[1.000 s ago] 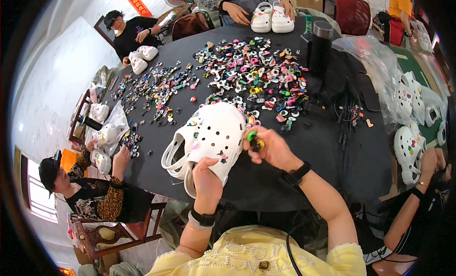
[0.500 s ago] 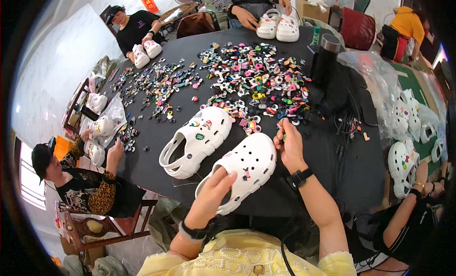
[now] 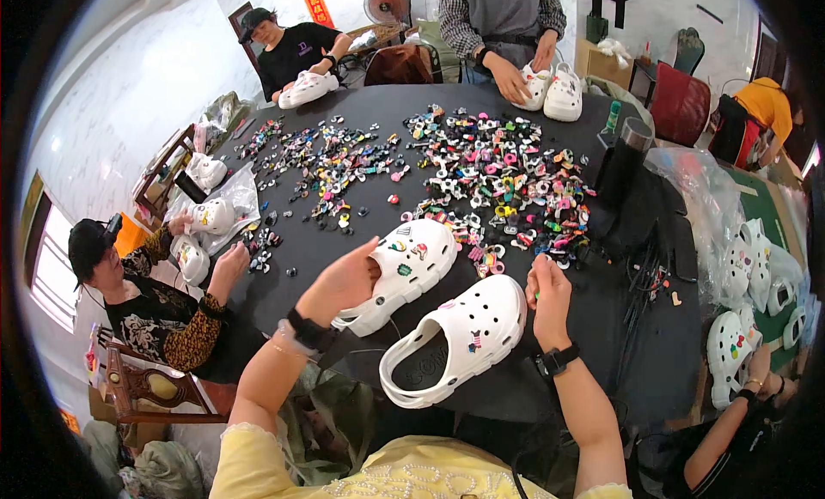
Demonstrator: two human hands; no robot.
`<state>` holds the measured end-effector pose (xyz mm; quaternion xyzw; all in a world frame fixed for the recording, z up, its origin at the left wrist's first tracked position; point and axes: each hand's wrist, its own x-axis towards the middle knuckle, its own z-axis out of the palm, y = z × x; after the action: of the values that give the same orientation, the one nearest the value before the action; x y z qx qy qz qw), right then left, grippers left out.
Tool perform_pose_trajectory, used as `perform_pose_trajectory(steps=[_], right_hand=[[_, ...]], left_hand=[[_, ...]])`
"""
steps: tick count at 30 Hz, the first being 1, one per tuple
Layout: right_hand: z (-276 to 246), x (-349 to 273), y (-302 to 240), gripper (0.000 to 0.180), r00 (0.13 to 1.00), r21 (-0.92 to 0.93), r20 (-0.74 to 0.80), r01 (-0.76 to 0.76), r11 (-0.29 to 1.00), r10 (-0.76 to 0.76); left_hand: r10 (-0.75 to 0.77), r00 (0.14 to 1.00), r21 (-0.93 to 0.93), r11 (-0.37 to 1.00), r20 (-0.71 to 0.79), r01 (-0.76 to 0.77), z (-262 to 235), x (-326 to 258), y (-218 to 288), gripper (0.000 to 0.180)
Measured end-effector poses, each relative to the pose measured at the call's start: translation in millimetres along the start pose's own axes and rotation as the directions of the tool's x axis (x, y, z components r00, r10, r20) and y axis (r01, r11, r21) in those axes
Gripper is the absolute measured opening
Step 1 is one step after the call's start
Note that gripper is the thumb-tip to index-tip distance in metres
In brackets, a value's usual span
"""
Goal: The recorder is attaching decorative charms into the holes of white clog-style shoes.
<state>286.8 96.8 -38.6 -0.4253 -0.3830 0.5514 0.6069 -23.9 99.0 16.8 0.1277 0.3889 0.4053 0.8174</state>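
Two white clogs lie side by side at the near edge of the black table. My left hand (image 3: 344, 280) has its fingers inside the opening of the left clog (image 3: 417, 280), which bears several colourful charms on its toe. To its right, the other white clog (image 3: 498, 306) sits untouched, its heel strap toward me, with a pink charm and a striped charm on it and several bare holes. Just right of that clog's toe, my right hand (image 3: 550, 297) is closed in a pinch on a small charm, of which only a bit of green shows.
Loose shoe charms (image 3: 507, 173) lie in wide heaps across the table (image 3: 344, 250). A dark tumbler (image 3: 626, 160) and cables (image 3: 632, 284) are at right. Co-workers handle white clogs at the left, far side and right. Clear plastic bags (image 3: 705, 207) lie beyond the tumbler.
My left hand has let go of the right clog and moved left and up into the left clog. My right hand stays near the right clog, fingers still pinched. The whole view has shifted.
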Motion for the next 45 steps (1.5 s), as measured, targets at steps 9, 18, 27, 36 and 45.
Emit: perform_pose_trajectory(steps=[9,18,27,36,45], right_hand=[[4.6,-17.3,-24.3,0.014,0.989,-0.057,0.125,0.082,0.995,-0.074],[21.6,-61.4,-44.0,0.021,0.833,-0.329,0.550,0.162,0.930,0.050],[20.1,-52.6,-22.4,0.035,0.770,-0.183,0.631,0.033,0.983,0.091],[20.5,-62.9,-26.0,0.027,0.806,-0.224,0.585,0.266,0.938,-0.088],[22.6,-69.7,-13.7,0.026,0.819,-0.129,0.523,0.349,0.928,-0.235]], left_hand=[[0.704,0.698,0.616,0.610,-0.132,-0.498,77.5,-25.6,-67.9,0.027],[0.726,0.541,0.905,-0.339,0.426,-0.257,93.2,-71.6,-174.7,0.031],[0.709,0.635,0.951,-0.198,0.305,-0.236,117.3,-67.0,-172.3,0.036],[0.739,0.603,0.954,-0.243,0.300,-0.177,117.8,-69.4,-180.6,0.043],[0.666,0.687,0.947,-0.304,0.291,-0.107,99.4,-67.0,-187.3,0.051]])
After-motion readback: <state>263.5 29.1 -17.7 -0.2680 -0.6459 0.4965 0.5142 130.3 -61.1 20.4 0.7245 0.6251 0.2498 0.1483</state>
